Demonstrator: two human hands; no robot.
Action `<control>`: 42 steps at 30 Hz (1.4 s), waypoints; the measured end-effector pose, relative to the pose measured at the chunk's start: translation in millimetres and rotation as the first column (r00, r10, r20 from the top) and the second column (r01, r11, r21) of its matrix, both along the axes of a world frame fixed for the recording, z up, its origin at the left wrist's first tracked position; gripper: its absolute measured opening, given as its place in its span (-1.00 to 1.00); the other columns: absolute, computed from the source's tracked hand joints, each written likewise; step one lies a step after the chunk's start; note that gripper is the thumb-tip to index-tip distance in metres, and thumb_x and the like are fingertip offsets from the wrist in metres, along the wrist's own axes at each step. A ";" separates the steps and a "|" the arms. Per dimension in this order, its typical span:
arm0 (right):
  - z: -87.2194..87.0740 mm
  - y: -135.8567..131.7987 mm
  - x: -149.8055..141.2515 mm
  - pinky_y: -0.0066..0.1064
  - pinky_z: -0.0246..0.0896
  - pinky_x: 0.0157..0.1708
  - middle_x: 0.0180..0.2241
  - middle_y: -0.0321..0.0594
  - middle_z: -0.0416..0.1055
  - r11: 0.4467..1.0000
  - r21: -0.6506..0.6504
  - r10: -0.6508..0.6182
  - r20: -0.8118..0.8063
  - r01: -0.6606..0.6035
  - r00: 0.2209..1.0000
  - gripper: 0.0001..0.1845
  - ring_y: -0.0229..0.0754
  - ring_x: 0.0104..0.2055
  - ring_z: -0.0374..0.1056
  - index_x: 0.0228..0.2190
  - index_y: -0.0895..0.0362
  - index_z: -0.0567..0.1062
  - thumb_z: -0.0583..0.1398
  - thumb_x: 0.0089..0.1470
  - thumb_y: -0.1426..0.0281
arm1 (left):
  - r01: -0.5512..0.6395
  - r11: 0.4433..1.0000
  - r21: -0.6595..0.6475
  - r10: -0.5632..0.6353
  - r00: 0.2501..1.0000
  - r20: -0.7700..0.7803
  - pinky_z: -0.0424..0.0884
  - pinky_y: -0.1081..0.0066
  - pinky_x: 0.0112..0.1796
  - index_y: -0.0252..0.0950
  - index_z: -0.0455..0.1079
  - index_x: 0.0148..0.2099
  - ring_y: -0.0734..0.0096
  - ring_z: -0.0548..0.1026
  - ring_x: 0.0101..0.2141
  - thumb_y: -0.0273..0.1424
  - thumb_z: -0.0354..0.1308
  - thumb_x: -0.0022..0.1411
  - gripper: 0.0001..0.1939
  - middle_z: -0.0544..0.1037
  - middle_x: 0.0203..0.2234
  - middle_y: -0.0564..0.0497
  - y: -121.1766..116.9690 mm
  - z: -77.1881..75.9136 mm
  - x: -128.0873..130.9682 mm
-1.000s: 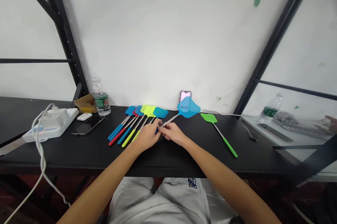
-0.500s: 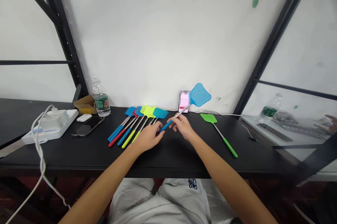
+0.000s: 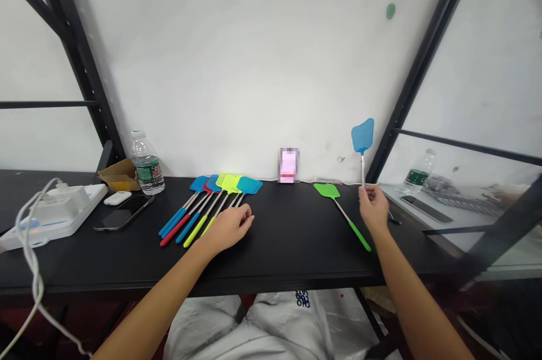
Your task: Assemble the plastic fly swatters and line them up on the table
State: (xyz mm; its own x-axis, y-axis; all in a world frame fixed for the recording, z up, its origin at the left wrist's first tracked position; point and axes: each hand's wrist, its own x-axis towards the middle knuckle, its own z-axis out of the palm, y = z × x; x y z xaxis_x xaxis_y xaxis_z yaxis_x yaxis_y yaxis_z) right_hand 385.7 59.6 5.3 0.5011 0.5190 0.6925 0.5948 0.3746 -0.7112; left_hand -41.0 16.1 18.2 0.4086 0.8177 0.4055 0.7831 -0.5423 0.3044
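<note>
Right now, the right hand has its grip closed around the shaft of a blue fly swatter, head up, beside the green swatter lying on the bench. The left hand rests by the near ends of a fanned row of swatters, fingers curled; whether its grip holds anything, I cannot tell.

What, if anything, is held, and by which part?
The right hand holds a blue swatter just below its visible shaft, exact part hidden. Whether the left hand holds anything cannot be told.
</note>
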 end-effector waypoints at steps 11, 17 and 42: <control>-36.3 -47.0 60.3 -0.37 0.08 -0.44 -0.55 -0.22 0.39 0.811 -0.475 -0.151 0.394 0.342 0.906 -0.75 -0.14 -0.48 0.30 -0.52 0.10 0.40 0.15 -0.04 0.17 | -0.009 1.000 0.003 0.010 0.999 -0.039 0.09 0.44 -0.45 -0.21 0.25 -0.33 0.40 0.36 -0.47 -0.24 -0.09 0.33 -0.77 0.38 -0.55 0.10 2.1 -2.5 -1.1; -37.5 -43.9 57.8 -0.39 0.05 -0.43 -0.49 -0.24 0.42 0.723 -0.574 -0.092 0.471 0.384 0.877 -0.78 -0.15 -0.43 0.32 -0.50 0.08 0.40 0.15 0.01 0.20 | 0.001 1.000 0.003 -0.001 0.999 -0.035 0.09 0.45 -0.45 -0.21 0.25 -0.33 0.40 0.37 -0.46 -0.25 -0.09 0.33 -0.77 0.39 -0.56 0.10 0.6 -0.6 0.9; -29.7 -44.7 44.7 -0.39 0.08 -0.45 -0.38 -0.16 0.49 0.632 -0.630 -0.057 0.544 0.452 0.837 -0.82 -0.07 -0.33 0.41 -0.44 0.09 0.46 0.14 0.01 0.25 | -0.022 0.999 -0.029 0.019 0.997 -0.080 0.12 0.43 -0.43 -0.22 0.27 -0.35 0.36 0.40 -0.44 -0.24 -0.11 0.33 -0.74 0.41 -0.54 0.06 -1.7 3.4 3.0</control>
State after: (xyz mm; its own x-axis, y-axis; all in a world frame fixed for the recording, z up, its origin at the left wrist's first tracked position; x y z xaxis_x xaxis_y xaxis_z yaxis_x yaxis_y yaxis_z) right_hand 430.4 14.9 -24.4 0.4415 0.8345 0.3297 0.8860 -0.3474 -0.3071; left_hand -38.0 14.4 21.6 0.4219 0.8373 0.3478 0.8163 -0.5177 0.2561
